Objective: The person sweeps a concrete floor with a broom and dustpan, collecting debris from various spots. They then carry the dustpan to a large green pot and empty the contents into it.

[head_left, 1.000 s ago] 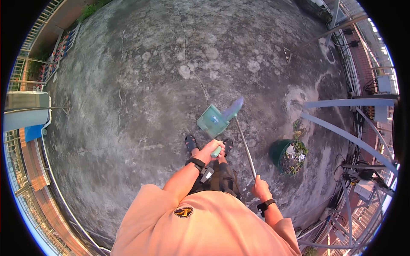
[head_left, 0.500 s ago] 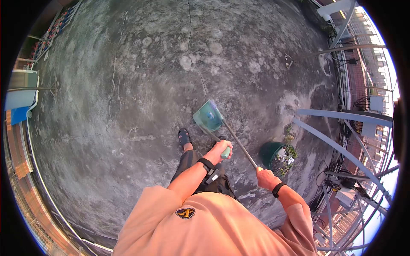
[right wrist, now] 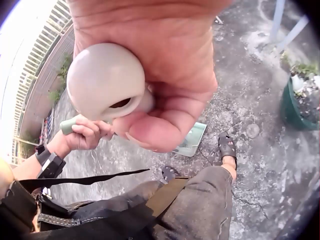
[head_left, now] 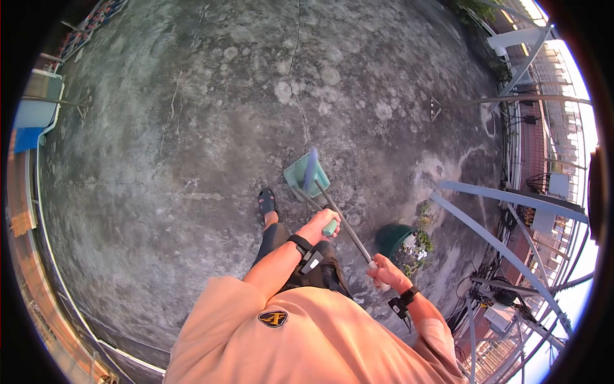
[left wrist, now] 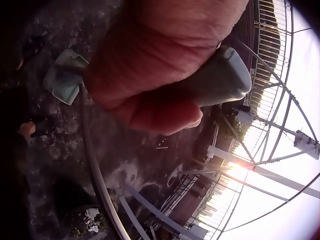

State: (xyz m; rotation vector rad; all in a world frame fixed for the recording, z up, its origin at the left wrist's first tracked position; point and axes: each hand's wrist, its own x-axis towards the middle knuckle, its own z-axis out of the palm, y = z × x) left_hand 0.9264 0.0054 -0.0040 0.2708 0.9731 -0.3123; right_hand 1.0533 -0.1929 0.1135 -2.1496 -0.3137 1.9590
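My left hand (head_left: 318, 226) grips the green handle (head_left: 330, 228) of a long-handled dustpan (head_left: 293, 175), its fingers wrapped round the grip in the left wrist view. The pan is low over the concrete in front of the feet. My right hand (head_left: 389, 272) holds a broom by the upper end of its metal pole (head_left: 350, 232); a pale rounded end cap (right wrist: 102, 75) sticks out of the fist in the right wrist view. Blurred and bluish purple, the broom head (head_left: 311, 168) overlaps the pan's inside. The pole slants across the dustpan's handle in the head view.
A dark green plant pot (head_left: 391, 239) stands to the right of the legs. Beyond it are grey metal struts (head_left: 505, 230) and cables along a railing. One sandalled foot (head_left: 267, 201) is left of the dustpan. Cracked concrete floor (head_left: 217, 128) spreads ahead.
The broom head has gone from the dustpan's right side to over its inside. My right hand moved outward, then back in. The view has shifted, bringing the plant pot nearer the legs.
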